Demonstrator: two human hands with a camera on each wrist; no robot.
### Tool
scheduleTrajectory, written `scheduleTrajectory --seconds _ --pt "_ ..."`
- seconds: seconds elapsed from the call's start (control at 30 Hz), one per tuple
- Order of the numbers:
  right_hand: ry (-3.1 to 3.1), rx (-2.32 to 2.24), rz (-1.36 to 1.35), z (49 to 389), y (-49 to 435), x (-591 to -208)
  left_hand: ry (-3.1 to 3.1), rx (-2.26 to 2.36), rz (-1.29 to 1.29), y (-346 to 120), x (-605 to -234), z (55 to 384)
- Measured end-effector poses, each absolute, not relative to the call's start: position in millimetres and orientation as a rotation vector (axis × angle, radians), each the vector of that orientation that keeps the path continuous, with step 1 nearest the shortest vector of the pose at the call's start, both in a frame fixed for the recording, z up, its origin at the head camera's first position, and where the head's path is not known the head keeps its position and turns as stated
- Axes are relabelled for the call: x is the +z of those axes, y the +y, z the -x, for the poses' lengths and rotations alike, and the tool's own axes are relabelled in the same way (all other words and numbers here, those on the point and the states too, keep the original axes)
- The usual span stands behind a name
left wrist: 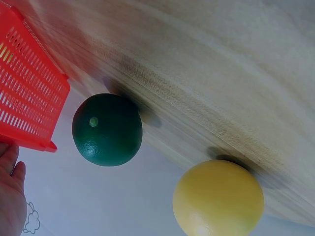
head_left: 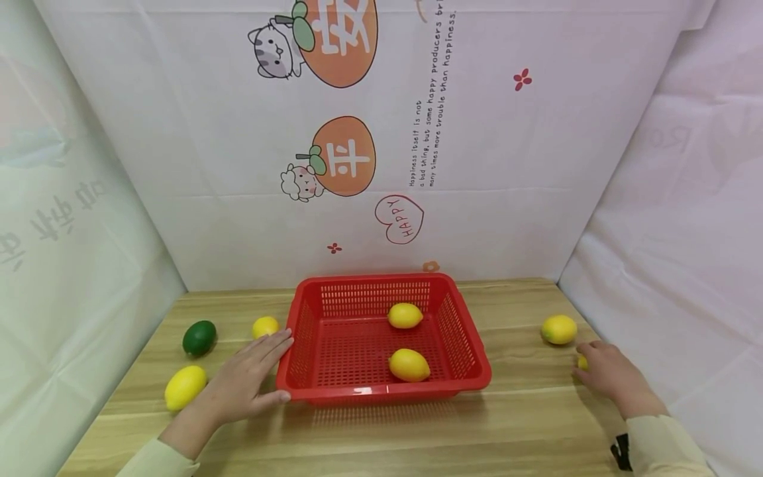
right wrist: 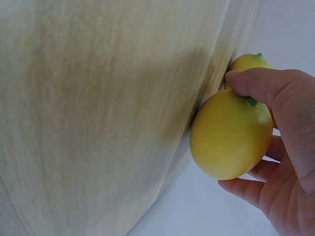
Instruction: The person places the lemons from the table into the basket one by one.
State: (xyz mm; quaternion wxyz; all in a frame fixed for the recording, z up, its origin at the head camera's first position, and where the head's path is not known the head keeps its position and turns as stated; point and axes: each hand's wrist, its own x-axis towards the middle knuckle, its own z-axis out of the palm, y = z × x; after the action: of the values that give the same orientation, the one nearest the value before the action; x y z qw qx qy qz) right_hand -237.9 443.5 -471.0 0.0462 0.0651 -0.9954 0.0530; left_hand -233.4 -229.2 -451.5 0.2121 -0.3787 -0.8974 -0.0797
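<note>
Broadly, the scene is closed in by a printed white cloth backdrop [head_left: 489,165], in front of which a wood-grain table [head_left: 507,424] is seen. Near the middle of the table, a red, rectangular basket of perforated plastic [head_left: 384,392] is set upright. Its left rim is touched by the left hand [head_left: 244,381], whose fingers are extended with the thumb apart, nothing being gripped. By the right hand [head_left: 610,371], well apart from the basket at the table's right side, an oval yellow lemon [right wrist: 230,140] is held between thumb and curled fingers; whether it is lifted off the wood cannot be told. Just beyond it, a green-tinged yellow lemon [head_left: 559,330] is seen uncovered. Within the basket's right half, two lemons are contained: a rear lemon [head_left: 405,316] and a front lemon [head_left: 409,366]. On the left, a plump yellow lemon [head_left: 186,387] is placed near the left wrist, with a dark green, rounded fruit [head_left: 199,338] beyond it, while a round-looking yellow fruit [head_left: 264,326] is partly hidden by the left hand.
</note>
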Motion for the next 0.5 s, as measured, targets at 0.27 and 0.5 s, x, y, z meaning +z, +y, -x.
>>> scheduleTrajectory --seconds 0.27,0.5 --pt "-3.049 0.14 -0.183 237.5 442.6 -470.8 -2.477 -0.219 1.059 -229.5 -451.2 233.3" --pt "-3.027 0.138 -0.204 235.8 440.6 -469.7 -2.47 -0.216 1.062 -229.8 -452.2 233.8"
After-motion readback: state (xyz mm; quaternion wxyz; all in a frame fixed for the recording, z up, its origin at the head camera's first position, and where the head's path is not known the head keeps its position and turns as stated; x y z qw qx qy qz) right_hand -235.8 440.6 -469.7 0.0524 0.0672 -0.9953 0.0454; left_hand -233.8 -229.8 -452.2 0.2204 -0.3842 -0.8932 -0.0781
